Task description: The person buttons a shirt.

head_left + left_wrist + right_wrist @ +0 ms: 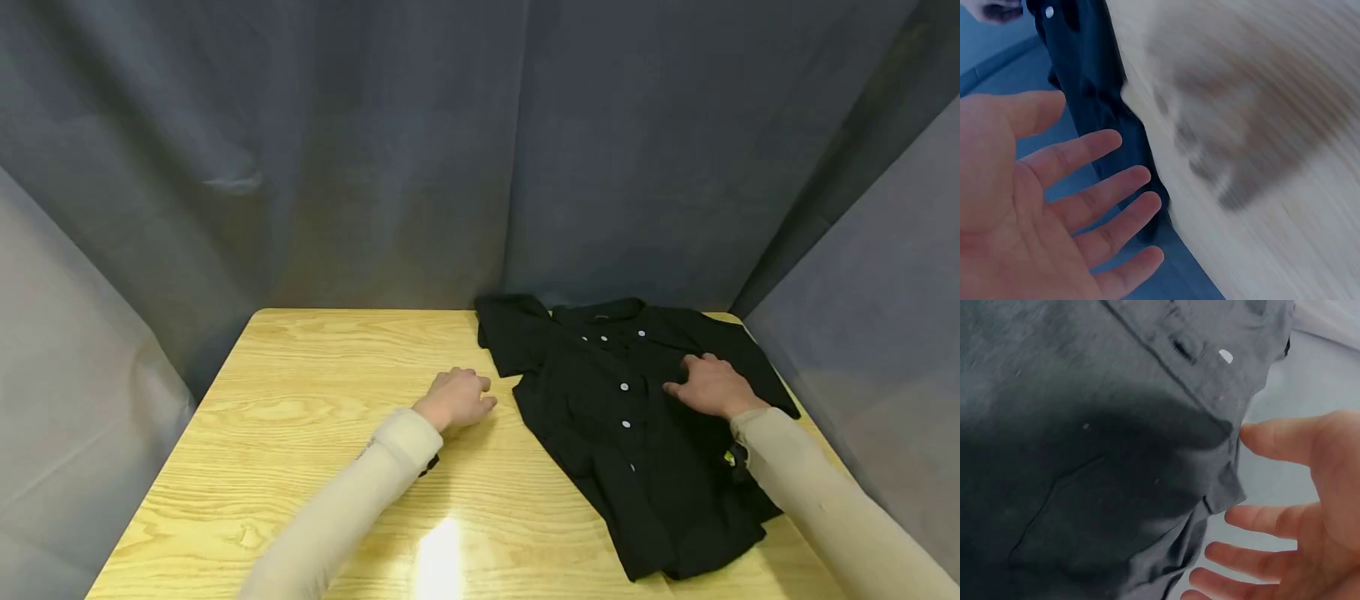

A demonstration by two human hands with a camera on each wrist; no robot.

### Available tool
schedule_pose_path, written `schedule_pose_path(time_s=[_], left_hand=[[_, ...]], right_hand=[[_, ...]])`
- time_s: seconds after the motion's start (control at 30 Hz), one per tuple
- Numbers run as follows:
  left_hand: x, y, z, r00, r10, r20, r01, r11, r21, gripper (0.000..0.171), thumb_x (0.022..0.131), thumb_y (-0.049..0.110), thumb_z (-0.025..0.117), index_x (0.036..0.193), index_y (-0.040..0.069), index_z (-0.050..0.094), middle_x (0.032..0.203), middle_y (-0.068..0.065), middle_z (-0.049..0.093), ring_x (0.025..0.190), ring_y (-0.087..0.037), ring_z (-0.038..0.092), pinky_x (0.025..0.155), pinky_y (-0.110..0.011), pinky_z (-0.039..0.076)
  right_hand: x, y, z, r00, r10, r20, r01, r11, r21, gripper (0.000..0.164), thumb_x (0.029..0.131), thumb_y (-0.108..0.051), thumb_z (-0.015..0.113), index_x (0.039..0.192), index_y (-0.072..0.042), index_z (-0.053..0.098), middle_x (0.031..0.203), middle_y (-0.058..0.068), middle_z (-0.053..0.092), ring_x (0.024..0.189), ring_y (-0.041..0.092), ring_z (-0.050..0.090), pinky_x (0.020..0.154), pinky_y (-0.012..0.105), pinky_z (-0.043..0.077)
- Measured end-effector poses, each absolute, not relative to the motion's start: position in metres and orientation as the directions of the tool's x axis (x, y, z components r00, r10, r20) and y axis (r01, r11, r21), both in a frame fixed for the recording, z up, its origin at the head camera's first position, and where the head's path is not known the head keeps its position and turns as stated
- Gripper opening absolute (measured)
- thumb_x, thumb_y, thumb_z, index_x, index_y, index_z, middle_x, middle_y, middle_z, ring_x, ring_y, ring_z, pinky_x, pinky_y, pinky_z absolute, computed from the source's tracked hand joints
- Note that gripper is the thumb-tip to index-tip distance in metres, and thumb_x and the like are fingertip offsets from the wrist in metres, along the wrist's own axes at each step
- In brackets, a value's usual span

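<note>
A black short-sleeved shirt [600, 433] with white buttons lies front up on the right part of the table, its collar toward the back. Over its chest is my right hand [712, 385], fingers spread and nothing held; in the right wrist view the thumb [1279, 440] overlaps the shirt's outline. My left hand [459, 397] hovers above the bare wood to the left of the shirt. Its fingers [1104, 200] are spread and relaxed in the left wrist view, with a shadow cast on the wood beside them.
The light wooden table [300, 417] extends to the left, with a bright reflection near its front. A dark grey curtain [375, 167] hangs behind it. Lighter cloth panels stand at the left and right sides, the right one [870, 333] close to the shirt.
</note>
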State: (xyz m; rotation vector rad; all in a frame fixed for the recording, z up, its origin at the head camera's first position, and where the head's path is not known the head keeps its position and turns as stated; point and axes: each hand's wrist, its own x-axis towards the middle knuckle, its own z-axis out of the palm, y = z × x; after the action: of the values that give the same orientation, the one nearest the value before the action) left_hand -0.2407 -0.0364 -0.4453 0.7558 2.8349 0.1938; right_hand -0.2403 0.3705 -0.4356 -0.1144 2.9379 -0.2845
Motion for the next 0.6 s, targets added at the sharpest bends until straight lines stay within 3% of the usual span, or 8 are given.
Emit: schedule_pose_path(time_s=[0.17,0.33,0.6], left_hand=[[-0.240,-0.004,-0.452,-0.843,0.508,-0.176,0.486,0.860,0.154,0.046,0.098,0.041,0.046,0.135,0.014,0.052,0.134,-0.011,0.047,0.119,-0.029,0.044,0.095,-0.043,0.038],[-0.240,0.028,-0.460,-0.843,0.495,-0.213,0.467,0.868,0.166,0.055,0.098,0.046,0.041,0.144,0.015,0.039,0.150,-0.015,0.026,0.136,-0.032,0.026,0.106,-0.046,0.026],[-0.246,0.075,-0.475,-0.843,0.460,-0.279,0.429,0.887,0.169,0.067,0.094,0.063,0.033,0.150,0.027,0.025,0.156,-0.013,0.010,0.141,-0.034,0.013,0.110,-0.046,0.017]], right_hand=[[-0.248,0.377,-0.440,-0.974,-0.094,-0.205,-0.047,0.974,-0.223,0.074,0.088,-0.042,0.059,0.130,0.015,0.037,0.120,0.041,0.035,0.105,0.058,0.034,0.078,0.064,0.036],[-0.257,0.388,-0.446,-0.966,-0.103,-0.239,-0.043,0.969,-0.242,0.079,0.088,-0.044,0.058,0.132,0.017,0.033,0.124,0.044,0.029,0.107,0.062,0.030,0.083,0.066,0.033],[-0.259,0.410,-0.461,-0.950,-0.128,-0.285,-0.037,0.952,-0.304,0.091,0.084,-0.044,0.064,0.138,0.016,0.023,0.132,0.048,0.016,0.114,0.067,0.021,0.088,0.071,0.027]])
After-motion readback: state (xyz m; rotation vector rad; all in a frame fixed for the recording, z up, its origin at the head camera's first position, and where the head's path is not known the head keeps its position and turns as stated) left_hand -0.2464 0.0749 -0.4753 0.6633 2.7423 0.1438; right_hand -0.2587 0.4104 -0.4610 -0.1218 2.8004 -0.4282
